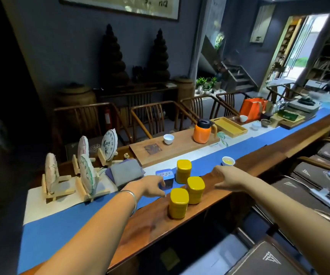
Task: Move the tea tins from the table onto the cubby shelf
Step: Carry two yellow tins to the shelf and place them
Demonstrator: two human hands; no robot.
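Three yellow tea tins [188,183] stand between the hands near the bench [180,225] front edge. Left hand [152,186], fingers loosely spread, touches a blue tin [165,178]; right hand [222,175] hovers open beside them.

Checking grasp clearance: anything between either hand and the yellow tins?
Nothing visible blocks either. The left hand sits over the blue tin, with open runner between it and the nearest yellow tin. The right hand has bare table between it and the middle yellow tin. The filled cup stands beyond it, off the path.
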